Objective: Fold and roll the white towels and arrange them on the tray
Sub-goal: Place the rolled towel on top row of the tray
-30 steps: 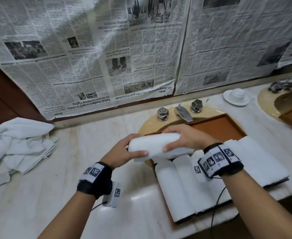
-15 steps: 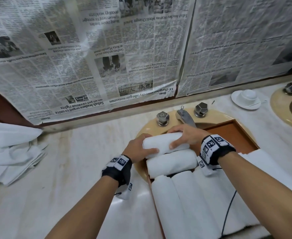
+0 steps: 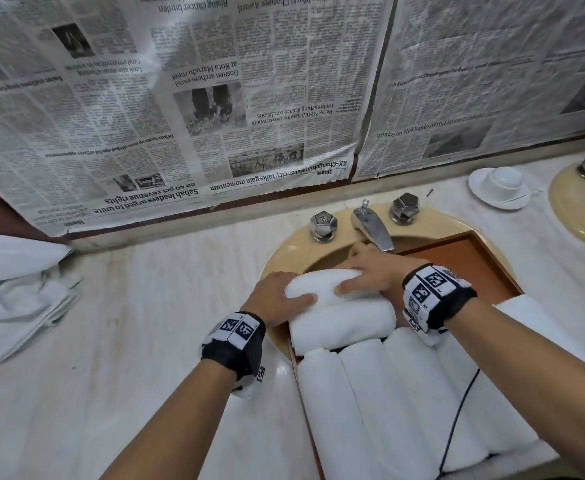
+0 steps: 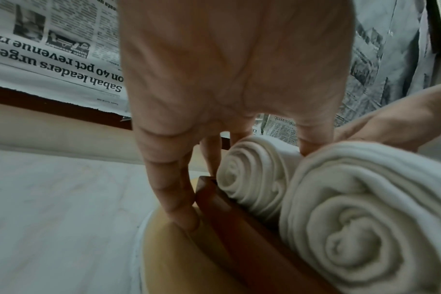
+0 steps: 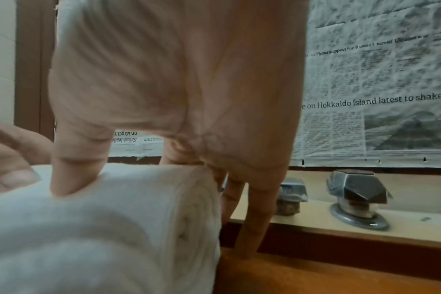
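1. Head view: at the centre of the frame both hands hold one rolled towel (image 3: pixel 318 284) crosswise at the far end of the brown tray (image 3: pixel 471 258). The left hand (image 3: pixel 277 299) wraps its left end with the thumb on top; the right hand (image 3: pixel 374 271) curls over its right part. It lies just behind a second crosswise roll (image 3: pixel 343 323), touching it. Four more rolls (image 3: pixel 405 393) lie lengthwise side by side in the lower right of the frame. The tray sits across a tan sink (image 3: pixel 284 258), with a tap (image 3: pixel 370 226) and two knobs just behind the right hand. A heap of loose towels (image 3: pixel 17 292) lies on the marble bench (image 3: pixel 145 323) at the left edge. A cup on a saucer (image 3: pixel 500 183) stands upper right. Newspaper (image 3: pixel 215 98) covers the wall above.

2. Left wrist view: the left hand (image 4: pixel 227 89) fills the upper middle, its fingers (image 4: pixel 179 208) reaching down outside the tray's wooden edge (image 4: pixel 227 208), which stands between them and the towel. The spiral end of the held towel (image 4: pixel 254 175) shows at centre, and the nearer roll's end (image 4: pixel 360 228) fills the lower right.

3. Right wrist view: the right hand (image 5: pixel 176 89) blocks most of the frame. Its thumb (image 5: pixel 71 175) presses into the top of the towel (image 5: pixel 113 218) at lower left, and its fingers reach down past the towel's end to the tray floor (image 5: pixel 315 278). A knob (image 5: pixel 358 191) stands at right.
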